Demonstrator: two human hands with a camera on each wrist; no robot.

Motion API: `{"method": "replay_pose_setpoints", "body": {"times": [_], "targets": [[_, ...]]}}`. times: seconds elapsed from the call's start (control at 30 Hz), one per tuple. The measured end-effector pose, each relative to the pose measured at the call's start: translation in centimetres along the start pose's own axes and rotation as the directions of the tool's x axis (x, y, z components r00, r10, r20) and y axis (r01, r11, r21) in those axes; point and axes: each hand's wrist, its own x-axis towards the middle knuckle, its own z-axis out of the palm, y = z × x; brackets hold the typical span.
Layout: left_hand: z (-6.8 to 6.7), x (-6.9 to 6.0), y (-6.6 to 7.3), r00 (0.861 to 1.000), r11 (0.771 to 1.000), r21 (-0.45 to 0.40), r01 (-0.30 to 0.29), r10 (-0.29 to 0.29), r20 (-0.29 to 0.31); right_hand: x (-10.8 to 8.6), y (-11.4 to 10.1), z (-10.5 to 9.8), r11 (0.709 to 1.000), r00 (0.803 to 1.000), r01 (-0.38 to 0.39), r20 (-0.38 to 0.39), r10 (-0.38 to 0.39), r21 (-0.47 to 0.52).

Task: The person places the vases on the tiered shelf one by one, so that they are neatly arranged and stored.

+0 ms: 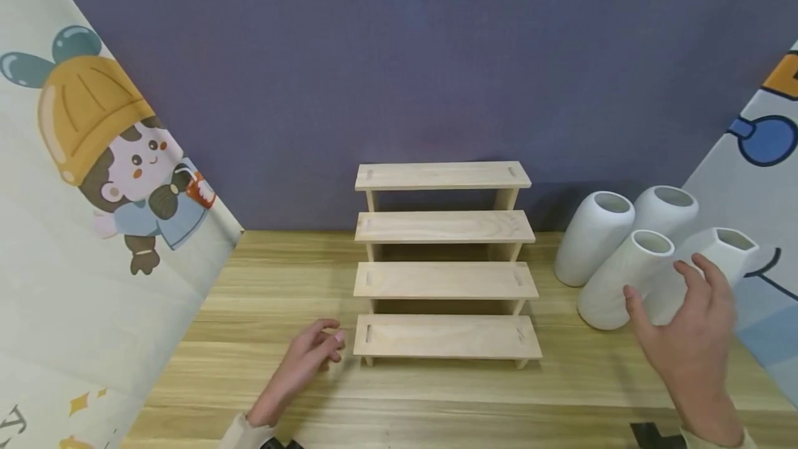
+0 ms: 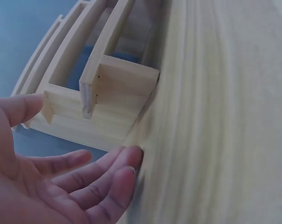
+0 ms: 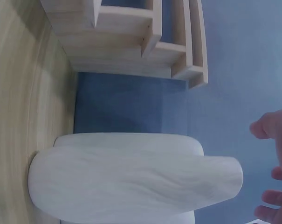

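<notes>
A pale wooden stepped rack (image 1: pixel 445 280) with several tiers stands mid-table. The left hand (image 1: pixel 305 359) hovers by its lower left corner, fingers loosely bent and holding nothing; in the left wrist view the rack's side panel (image 2: pixel 101 119) lies just beyond the fingers. Several white vases are grouped to the right of the rack. The right hand (image 1: pixel 695 338), thumb and fingers spread, is over the near side of this group, beside the front round-mouthed vase (image 1: pixel 614 293) and partly hiding an angular-mouthed vase (image 1: pixel 698 244). The right wrist view shows a gap between this hand and the textured vase (image 3: pixel 131 182).
Two more round-mouthed vases stand behind, one at the left (image 1: pixel 589 241) and one at the back (image 1: pixel 654 210). A dark blue backdrop (image 1: pixel 399 61) rises behind the wood-grain table (image 1: pixel 280 276). Printed white panels flank it, with a cartoon figure (image 1: pixel 134 158) on the left one.
</notes>
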Motion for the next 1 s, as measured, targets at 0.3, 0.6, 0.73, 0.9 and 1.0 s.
{"method": "replay_pose_setpoints", "body": {"times": [0.3,0.6,0.73,0.9,1.0], "targets": [[0.4,0.2,-0.6,0.99,0.979,-0.181,0.093,-0.071,0.124,0.6,-0.1,0.3,0.996,0.996,-0.083,-0.036,0.083,0.016],[1.0,0.2,-0.7,0.95,0.942,-0.29,0.166,-0.075,0.302,0.3,1.9,0.6,0.966,0.964,-0.256,0.087,0.253,0.025],[1.4,0.3,-0.8,0.938,0.931,-0.323,0.167,-0.05,0.343,0.4,2.0,0.6,0.931,0.921,-0.364,0.143,0.362,-0.011],[1.7,0.5,-1.1,0.915,0.901,-0.391,0.188,-0.016,0.403,0.6,2.3,0.9,0.893,0.867,-0.447,0.22,0.448,-0.056],[1.9,0.5,-1.3,0.902,0.883,-0.429,0.193,0.012,0.432,0.7,2.5,1.1,0.863,0.82,-0.501,0.281,0.498,-0.069]]}}
